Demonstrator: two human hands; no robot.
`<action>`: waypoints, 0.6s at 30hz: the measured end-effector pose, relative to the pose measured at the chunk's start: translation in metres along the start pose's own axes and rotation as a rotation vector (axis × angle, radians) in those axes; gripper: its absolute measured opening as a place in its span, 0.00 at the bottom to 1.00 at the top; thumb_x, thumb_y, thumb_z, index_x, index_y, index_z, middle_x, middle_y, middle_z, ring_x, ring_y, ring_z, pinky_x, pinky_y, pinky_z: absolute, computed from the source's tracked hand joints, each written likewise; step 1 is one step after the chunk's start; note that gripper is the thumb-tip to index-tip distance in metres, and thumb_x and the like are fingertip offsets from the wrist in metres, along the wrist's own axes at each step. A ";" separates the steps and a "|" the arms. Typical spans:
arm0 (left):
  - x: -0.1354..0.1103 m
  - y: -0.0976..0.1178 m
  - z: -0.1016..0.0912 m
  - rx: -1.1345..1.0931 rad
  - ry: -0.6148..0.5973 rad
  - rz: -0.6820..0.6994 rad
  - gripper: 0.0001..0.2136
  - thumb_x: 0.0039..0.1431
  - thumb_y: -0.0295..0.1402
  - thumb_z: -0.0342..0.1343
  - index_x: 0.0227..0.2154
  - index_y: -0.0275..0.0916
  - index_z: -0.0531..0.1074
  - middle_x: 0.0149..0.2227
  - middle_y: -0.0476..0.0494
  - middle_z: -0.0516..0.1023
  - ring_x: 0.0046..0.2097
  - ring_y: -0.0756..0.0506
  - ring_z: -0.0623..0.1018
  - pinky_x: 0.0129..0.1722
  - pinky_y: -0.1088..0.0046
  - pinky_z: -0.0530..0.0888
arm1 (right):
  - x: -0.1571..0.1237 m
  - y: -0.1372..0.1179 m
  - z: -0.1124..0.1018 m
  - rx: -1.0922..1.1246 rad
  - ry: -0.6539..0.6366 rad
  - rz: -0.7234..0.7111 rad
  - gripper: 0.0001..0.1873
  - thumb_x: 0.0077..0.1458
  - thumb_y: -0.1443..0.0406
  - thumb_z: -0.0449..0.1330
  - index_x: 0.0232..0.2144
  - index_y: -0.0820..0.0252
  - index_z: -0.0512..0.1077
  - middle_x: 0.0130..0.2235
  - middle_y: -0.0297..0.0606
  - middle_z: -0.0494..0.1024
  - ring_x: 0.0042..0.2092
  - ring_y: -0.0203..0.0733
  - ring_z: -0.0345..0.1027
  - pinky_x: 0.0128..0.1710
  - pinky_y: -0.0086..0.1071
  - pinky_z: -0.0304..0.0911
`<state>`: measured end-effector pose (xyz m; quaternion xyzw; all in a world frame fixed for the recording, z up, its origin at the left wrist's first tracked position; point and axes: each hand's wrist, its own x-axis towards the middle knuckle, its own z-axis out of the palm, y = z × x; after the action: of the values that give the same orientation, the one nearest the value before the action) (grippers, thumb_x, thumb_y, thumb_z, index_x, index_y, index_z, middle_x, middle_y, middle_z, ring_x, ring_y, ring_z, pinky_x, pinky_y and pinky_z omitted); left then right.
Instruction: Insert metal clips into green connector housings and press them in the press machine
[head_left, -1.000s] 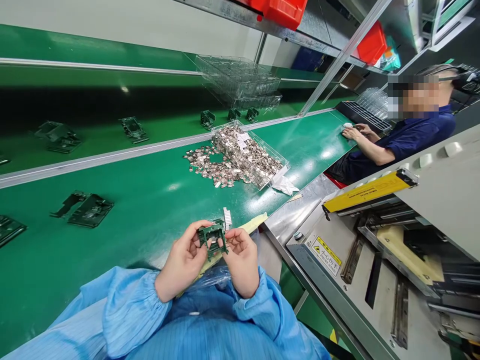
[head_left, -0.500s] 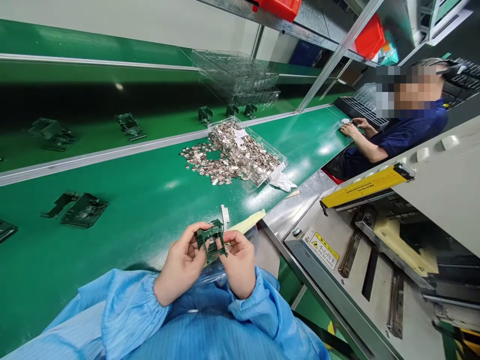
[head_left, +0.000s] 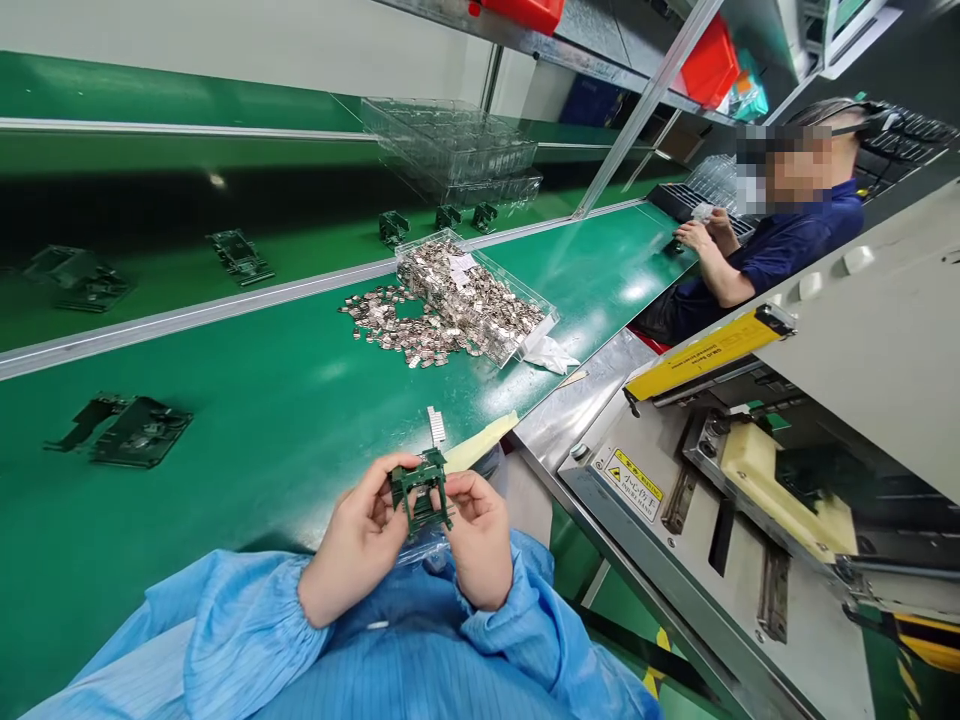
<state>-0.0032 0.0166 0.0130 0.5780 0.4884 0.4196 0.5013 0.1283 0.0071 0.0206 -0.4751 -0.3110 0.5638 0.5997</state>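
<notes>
Close to my body I hold a dark green plastic frame part point(head_left: 421, 492) above the bench edge. My left hand point(head_left: 361, 535) grips its left side between thumb and fingers. Thumb and fingers of my right hand point(head_left: 480, 525) are closed on its right side; whether they also pinch a small piece there I cannot make out. Just beyond the part lies a short strip of small metal pieces point(head_left: 436, 426). A clear plastic box point(head_left: 517, 345) full of small metal pieces stands farther off, with a loose pile point(head_left: 390, 325) of them beside it.
More green frame parts point(head_left: 142, 430) lie at left and on the conveyor strip point(head_left: 300, 240) behind the rail. Clear trays point(head_left: 457, 150) are stacked at the back. On my right stands a machine with a warning label point(head_left: 634, 487). A co-worker point(head_left: 757, 250) sits at the far right.
The view has shifted slightly, moving the bench scene leftward. Both my hands still hold the green part, turned slightly. The machine's yellowish block and the co-worker's hands have moved.
</notes>
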 end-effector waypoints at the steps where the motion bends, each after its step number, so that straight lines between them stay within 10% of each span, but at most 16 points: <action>1: 0.000 -0.001 0.001 0.009 -0.002 0.006 0.14 0.59 0.32 0.52 0.48 0.42 0.64 0.28 0.52 0.70 0.27 0.51 0.69 0.25 0.79 0.67 | 0.000 -0.001 0.000 0.002 0.005 -0.004 0.11 0.40 0.62 0.72 0.23 0.59 0.73 0.25 0.33 0.74 0.29 0.37 0.66 0.29 0.28 0.66; 11: 0.001 -0.005 0.003 0.074 -0.033 0.022 0.14 0.57 0.30 0.54 0.47 0.42 0.66 0.27 0.51 0.72 0.31 0.49 0.75 0.29 0.78 0.71 | 0.001 0.006 -0.013 -0.035 0.015 0.055 0.14 0.41 0.59 0.71 0.23 0.59 0.72 0.23 0.32 0.73 0.26 0.36 0.65 0.27 0.29 0.66; 18: 0.097 -0.009 0.003 -0.132 0.265 0.102 0.17 0.51 0.30 0.58 0.44 0.35 0.65 0.37 0.46 0.77 0.40 0.47 0.79 0.40 0.75 0.75 | 0.018 0.017 -0.048 -0.269 0.191 -0.105 0.19 0.51 0.54 0.64 0.39 0.61 0.73 0.32 0.38 0.75 0.32 0.38 0.69 0.31 0.30 0.69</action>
<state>0.0149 0.1124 0.0028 0.5074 0.4916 0.5484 0.4473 0.1689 0.0125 -0.0149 -0.5857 -0.3496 0.4373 0.5861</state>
